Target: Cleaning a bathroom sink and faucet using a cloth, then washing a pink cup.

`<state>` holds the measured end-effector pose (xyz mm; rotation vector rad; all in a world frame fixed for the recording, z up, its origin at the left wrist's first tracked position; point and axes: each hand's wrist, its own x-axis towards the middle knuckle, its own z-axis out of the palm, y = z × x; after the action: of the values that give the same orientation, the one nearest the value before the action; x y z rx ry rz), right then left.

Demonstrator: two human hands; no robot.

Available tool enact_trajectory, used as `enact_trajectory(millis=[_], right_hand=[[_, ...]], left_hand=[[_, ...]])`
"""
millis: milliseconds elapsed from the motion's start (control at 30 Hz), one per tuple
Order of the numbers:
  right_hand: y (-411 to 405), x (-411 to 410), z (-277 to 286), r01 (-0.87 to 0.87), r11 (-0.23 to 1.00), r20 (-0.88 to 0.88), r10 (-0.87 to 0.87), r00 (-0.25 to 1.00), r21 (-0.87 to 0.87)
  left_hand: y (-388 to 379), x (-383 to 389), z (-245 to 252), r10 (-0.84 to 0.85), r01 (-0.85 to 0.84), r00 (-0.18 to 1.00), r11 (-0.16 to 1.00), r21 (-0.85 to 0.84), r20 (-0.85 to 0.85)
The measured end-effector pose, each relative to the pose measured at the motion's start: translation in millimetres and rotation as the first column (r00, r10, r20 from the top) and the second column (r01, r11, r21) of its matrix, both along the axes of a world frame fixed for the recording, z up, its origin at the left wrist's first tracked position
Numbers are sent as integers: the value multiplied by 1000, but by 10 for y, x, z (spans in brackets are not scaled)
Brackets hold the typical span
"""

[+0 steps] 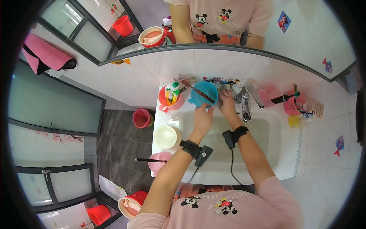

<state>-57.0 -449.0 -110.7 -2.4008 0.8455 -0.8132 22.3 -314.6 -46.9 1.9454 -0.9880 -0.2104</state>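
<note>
A blue plastic cup [196, 99] with a dark brown toothbrush [204, 96] leaning in it stands at the back of the white washbasin. My left hand [203, 120] has its fingers at the cup's near rim and grips it there. Just right of the cup, my right hand [228, 104] reaches to the back ledge. Under its fingertips is a small greyish cloth or sponge [226, 86], partly hidden by the fingers. The chrome faucet [246, 106] rises close to the right of that hand.
Left on the basin rim are a coral cup [171, 106] holding tubes, a cream container [165, 137] and a pink cup [159, 157]. Right of the faucet stand pink cups [294, 106] with brushes. Water-like greenish tint shows in the basin [257, 137]. A mirror [228, 48] overhangs the back.
</note>
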Motion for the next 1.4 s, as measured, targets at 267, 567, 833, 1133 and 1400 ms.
enact_trajectory(millis=[267,567,833,1133,1400], right_hand=[[18,269,94,493,859,43,-492,869,-138],[-4,224,134,242,949,-180,-207,962,202],[-194,493,68,654,756,-252,-640,726,-34],[145,276,110,350,935,-78,-353,932,-50],[-341,453,132,663,748,-356,-611,708,35]], left_hand=[[634,-278,567,-97,120,959,990,73,-266],[1095,-204,995,-129,229,906,950,210,-404],[1338,-31,1322,-210,309,841,943,124,-499],[1574,229,1667,-289,358,857,930,89,-426],[1688,361,1834,-323,368,853,929,33,-411]])
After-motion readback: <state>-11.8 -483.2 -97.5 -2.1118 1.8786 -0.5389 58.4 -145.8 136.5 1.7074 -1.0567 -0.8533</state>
